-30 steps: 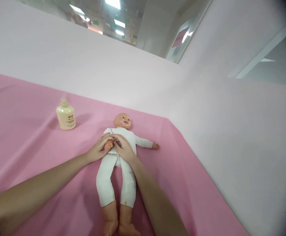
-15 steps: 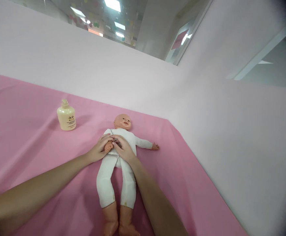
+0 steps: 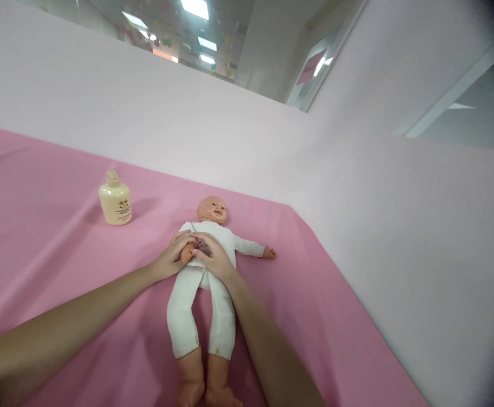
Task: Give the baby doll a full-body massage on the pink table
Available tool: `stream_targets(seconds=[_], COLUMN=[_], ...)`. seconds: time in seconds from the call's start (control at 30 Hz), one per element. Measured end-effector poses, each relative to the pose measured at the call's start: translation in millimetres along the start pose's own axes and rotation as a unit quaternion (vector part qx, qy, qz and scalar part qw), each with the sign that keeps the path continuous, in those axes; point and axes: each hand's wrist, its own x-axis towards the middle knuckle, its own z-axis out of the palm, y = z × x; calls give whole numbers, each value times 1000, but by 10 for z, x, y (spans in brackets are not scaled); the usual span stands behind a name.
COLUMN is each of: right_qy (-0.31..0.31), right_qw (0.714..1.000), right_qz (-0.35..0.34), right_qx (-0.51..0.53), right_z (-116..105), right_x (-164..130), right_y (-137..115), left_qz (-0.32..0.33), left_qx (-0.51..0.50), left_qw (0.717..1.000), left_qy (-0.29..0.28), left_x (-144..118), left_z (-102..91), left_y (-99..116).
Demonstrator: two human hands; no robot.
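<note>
The baby doll point(image 3: 207, 265) was lying flat on its back in the middle of the pink cloth point(image 3: 43, 226), head pointing to the far side, bare feet nearest the camera. It had on a white top and white trousers, and one arm was flung out to the right with the little hand resting on the cloth. Both hands were on its chest. The left hand point(image 3: 173, 257) came in from the near left and was curled around the doll's other small hand, holding it over the tummy. The right hand point(image 3: 213, 255) lay on the chest just beside it, fingers bent and touching the left hand's fingertips; couldn't really tell if it was gripping the fabric or just resting there. Off to the far left, well apart from the doll, a cream pump bottle point(image 3: 115, 200) stood upright on the cloth. Pale pink walls point(image 3: 399, 215) ran along the far and right edges.
</note>
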Motion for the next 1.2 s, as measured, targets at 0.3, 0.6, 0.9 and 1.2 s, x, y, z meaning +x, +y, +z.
stream_targets(seconds=[0.3, 0.6, 0.9, 1.2], right_qy=[-6, -17, -17, -14], right_qw=[1000, 1000, 1000, 1000], right_qz=[-7, -1, 7, 13], right_qx=[7, 7, -2, -16], right_z=[-5, -12, -11, -9], right_x=[1, -3, 3, -24], right_y=[-16, 23, -30, -51], left_qz=[-19, -8, -24, -31], left_qx=[0, -24, -22, -18], left_qw=[1000, 1000, 999, 999], left_qy=[-8, 8, 6, 2], left_x=[-28, -16, -18, -22], left_z=[24, 6, 5, 22], left_y=[-61, -8, -17, -21])
